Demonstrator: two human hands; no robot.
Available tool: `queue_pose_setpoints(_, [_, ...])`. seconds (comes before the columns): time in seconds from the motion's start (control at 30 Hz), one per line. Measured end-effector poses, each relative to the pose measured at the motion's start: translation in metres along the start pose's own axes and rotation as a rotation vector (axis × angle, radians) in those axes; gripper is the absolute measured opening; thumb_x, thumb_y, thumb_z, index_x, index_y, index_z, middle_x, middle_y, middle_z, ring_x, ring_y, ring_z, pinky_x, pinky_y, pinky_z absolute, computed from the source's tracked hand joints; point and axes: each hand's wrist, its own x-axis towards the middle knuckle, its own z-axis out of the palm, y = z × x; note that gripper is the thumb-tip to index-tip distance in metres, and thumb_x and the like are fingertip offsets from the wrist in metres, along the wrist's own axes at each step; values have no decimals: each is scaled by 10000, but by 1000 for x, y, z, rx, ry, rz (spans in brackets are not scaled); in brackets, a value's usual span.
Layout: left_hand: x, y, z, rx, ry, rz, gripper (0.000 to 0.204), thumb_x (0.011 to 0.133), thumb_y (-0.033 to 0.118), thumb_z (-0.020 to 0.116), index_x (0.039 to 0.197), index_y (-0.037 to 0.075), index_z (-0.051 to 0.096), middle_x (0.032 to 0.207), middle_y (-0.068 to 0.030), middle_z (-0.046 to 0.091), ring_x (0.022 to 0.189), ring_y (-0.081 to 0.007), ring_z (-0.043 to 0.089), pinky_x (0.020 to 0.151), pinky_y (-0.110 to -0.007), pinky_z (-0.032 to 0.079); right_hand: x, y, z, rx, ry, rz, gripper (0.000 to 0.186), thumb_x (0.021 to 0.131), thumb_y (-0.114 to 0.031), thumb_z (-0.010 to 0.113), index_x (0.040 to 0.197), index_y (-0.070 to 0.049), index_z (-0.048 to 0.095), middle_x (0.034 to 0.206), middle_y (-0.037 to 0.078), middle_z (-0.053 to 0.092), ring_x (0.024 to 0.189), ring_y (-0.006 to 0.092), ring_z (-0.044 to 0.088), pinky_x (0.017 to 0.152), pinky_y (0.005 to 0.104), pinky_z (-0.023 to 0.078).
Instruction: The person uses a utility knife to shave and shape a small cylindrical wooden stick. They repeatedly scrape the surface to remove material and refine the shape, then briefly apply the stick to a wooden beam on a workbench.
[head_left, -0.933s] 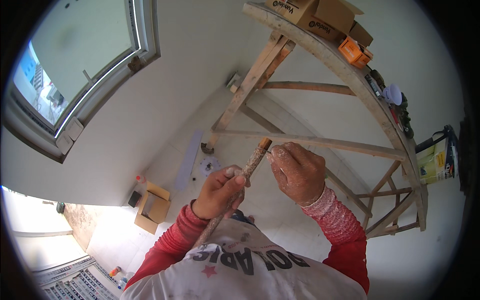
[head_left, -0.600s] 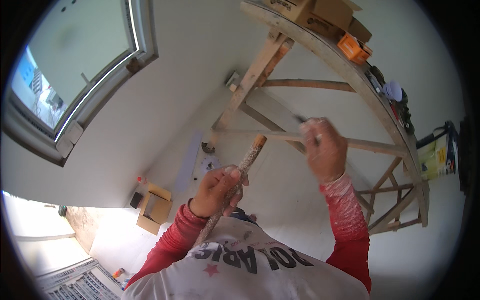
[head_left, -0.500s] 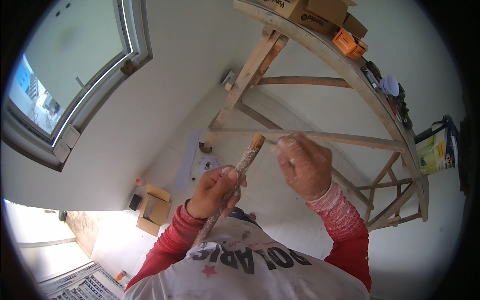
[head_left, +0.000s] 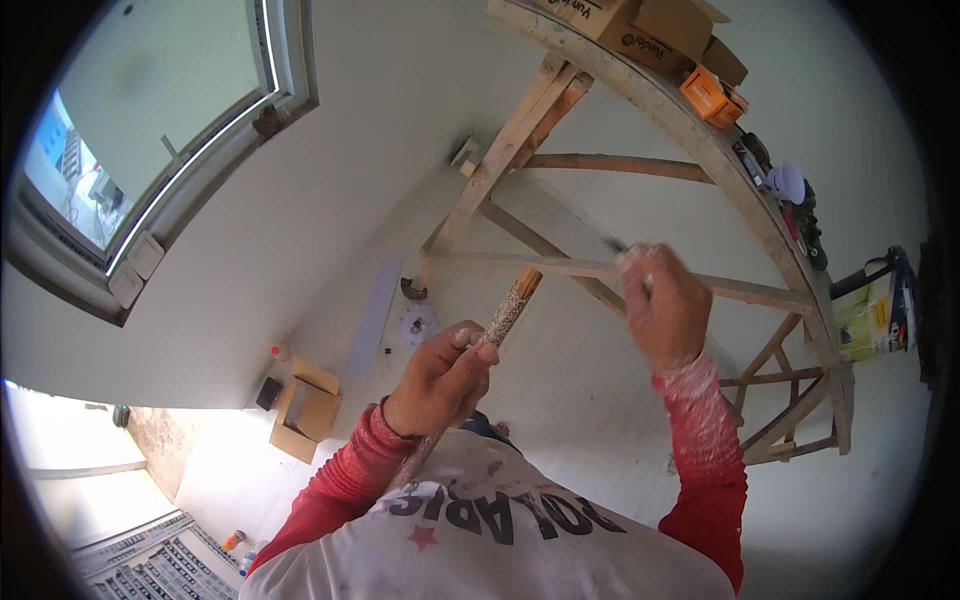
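Note:
My left hand (head_left: 435,380) is wrapped round a wooden stick (head_left: 512,310) with a pale, flecked surface and bare orange-brown wood at its upper end; the lower part runs down against my shirt. My right hand (head_left: 665,305), dusted white, is closed and raised right of the stick's tip, apart from it. A small, thin dark tool (head_left: 616,243) sticks out from its fingers, blurred, so its exact kind is unclear.
A wooden trestle (head_left: 750,200) carries cardboard boxes (head_left: 660,40), an orange box (head_left: 712,98) and small tools. A bucket (head_left: 865,310) sits at right. On the floor are an open carton (head_left: 305,415), a pale board (head_left: 375,315) and a round disc (head_left: 418,325). A window (head_left: 160,120) is upper left.
My right hand has moved back and forth at the stick's upper end and is now farther up and right of it with the dark tool. My left hand keeps its grip.

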Motion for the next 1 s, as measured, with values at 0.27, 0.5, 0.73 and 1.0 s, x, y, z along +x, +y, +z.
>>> queue_pose_setpoints(0.27, [7,-1,4,40,-41,-2,198,1057,243,526,958,72,508,588,16,507,406,-53,428,374,-225,322,-7,-59,4,81,-208,-132,171,847,-121,720,986,-103,621,912,47,656,721,194,678,557,343,558])
queue_pose_setpoints(0.5, [2,-4,6,94,-32,-38,262,1069,295,496,979,51,533,585,0,510,407,-62,441,387,-224,341,6,24,16,-107,-27,129,104,895,-103,723,932,-61,636,805,102,659,672,252,682,582,362,556])
queue_pose_setpoints(0.73, [4,2,9,43,-59,-68,378,1087,372,414,976,40,556,562,-12,511,390,-83,456,396,-223,355,-16,-47,2,216,-109,-117,208,834,-103,744,1004,-82,626,816,54,613,688,232,668,554,346,549])
queue_pose_setpoints(1.0, [1,-2,20,93,-32,-64,414,1084,387,409,940,30,560,551,-15,503,379,-87,447,390,-227,358,-20,5,33,-205,-243,115,108,915,-171,668,958,-93,608,780,71,615,672,235,658,550,382,531])
